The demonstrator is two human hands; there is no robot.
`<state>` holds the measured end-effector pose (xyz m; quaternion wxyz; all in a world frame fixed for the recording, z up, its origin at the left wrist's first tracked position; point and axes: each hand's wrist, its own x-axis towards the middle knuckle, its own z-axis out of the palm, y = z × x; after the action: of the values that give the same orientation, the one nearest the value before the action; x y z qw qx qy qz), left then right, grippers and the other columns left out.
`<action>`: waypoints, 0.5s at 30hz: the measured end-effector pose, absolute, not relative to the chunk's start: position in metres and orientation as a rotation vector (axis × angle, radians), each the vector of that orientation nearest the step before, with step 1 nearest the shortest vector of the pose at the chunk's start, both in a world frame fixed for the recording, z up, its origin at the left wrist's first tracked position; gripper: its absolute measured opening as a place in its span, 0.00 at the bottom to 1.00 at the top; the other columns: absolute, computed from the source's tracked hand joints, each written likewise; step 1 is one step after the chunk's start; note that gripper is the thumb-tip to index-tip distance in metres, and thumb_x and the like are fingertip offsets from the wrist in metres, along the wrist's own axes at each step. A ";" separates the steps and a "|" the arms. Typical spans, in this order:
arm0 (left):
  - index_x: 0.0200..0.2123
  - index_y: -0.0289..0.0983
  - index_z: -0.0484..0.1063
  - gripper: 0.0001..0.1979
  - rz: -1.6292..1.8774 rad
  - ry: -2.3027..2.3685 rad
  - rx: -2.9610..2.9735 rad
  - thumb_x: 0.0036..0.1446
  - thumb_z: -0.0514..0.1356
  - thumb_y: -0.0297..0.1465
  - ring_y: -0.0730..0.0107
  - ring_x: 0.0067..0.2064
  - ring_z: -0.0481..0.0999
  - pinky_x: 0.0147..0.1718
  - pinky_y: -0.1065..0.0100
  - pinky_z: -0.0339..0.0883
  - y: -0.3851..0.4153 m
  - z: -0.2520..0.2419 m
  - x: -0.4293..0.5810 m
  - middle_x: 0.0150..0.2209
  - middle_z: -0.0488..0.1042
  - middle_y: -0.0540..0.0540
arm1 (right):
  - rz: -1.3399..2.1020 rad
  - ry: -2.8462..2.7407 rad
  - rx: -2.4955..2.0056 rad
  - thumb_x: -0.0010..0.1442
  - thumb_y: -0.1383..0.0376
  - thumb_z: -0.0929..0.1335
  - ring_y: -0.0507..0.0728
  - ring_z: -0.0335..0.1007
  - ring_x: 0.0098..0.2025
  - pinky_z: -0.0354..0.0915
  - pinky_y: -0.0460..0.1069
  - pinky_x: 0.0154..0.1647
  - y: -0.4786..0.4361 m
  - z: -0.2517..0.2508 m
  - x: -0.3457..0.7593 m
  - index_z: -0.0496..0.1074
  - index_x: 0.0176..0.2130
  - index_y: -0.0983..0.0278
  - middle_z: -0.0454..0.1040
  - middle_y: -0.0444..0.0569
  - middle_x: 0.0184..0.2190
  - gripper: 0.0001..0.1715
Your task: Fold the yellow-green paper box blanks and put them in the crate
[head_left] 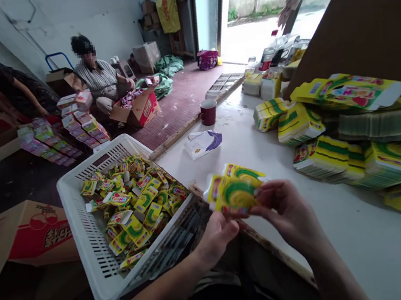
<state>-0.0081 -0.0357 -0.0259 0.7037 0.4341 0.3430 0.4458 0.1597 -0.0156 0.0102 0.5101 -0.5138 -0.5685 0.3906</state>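
Observation:
A small yellow and green printed carton [236, 194], a little blurred, is held over the table's near edge. My right hand [287, 215] pinches its right side between thumb and fingers. Beneath its lower left corner, my left hand [216, 236] is closed on it, with the fingers partly hidden. Another yellow carton [243, 169] shows just behind the held one. To the left, a white plastic basket [104, 287] contains many similar small cartons [143, 199]. Stacks of flat, unfolded cartons [324, 163] lie on the right of the white table [259, 161].
A dark red mug [209, 113] and a white tissue pack [204, 143] stand on the table beyond my hands. Jars and bottles [266, 61] crowd its far end. Open cardboard boxes [42, 231] sit left of the basket. Two people work on the floor among boxes.

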 end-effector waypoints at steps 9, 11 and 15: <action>0.55 0.42 0.71 0.29 1.151 0.989 1.681 0.63 0.46 0.52 0.51 0.60 0.66 0.62 0.52 0.57 -0.027 -0.003 -0.020 0.51 0.75 0.39 | 1.115 -1.243 -1.188 0.55 0.58 0.74 0.53 0.66 0.29 0.67 0.47 0.28 -0.044 -0.007 0.119 0.65 0.33 0.60 0.69 0.43 0.28 0.15; 0.52 0.42 0.73 0.29 1.120 1.001 1.628 0.64 0.43 0.51 0.53 0.59 0.67 0.62 0.52 0.57 -0.028 -0.006 -0.019 0.48 0.77 0.40 | 1.219 -1.231 -1.088 0.56 0.58 0.73 0.54 0.68 0.31 0.67 0.47 0.31 -0.043 -0.004 0.123 0.66 0.36 0.60 0.70 0.44 0.30 0.14; 0.47 0.41 0.75 0.28 1.174 1.019 1.358 0.63 0.46 0.53 0.53 0.57 0.69 0.60 0.52 0.58 -0.029 -0.013 -0.011 0.44 0.77 0.40 | 1.359 -1.194 -0.998 0.56 0.59 0.73 0.54 0.70 0.34 0.68 0.47 0.34 -0.043 0.000 0.128 0.66 0.41 0.59 0.72 0.44 0.33 0.17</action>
<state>-0.0107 -0.0291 -0.0130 0.5130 0.5648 0.4236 0.4882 0.1277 -0.0431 -0.0004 0.5121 -0.4148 -0.4965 0.5650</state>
